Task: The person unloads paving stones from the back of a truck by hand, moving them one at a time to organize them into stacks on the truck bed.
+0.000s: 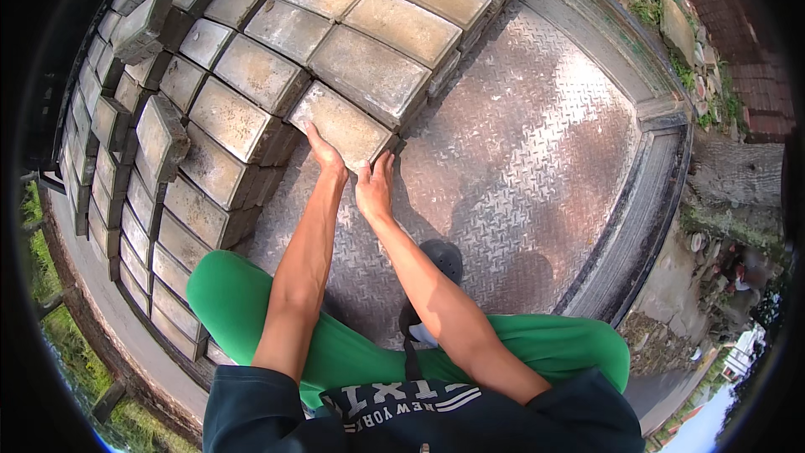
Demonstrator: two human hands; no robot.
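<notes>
A grey-tan concrete paving block point(345, 124) lies tilted at the near end of a stacked row of like blocks point(369, 67). My left hand point(325, 153) presses flat on its near left edge. My right hand point(375, 186) grips its near right corner. Both hands are on this one block, which leans against the stack above the ribbed metal deck point(520, 143).
Several more blocks stand stacked and on edge along the left point(159, 138). The deck's raised metal rim point(646, 201) curves along the right. Beyond it are stone, dirt and weeds point(662, 17). My green trouser legs point(235, 302) and a dark shoe point(442, 260) are below.
</notes>
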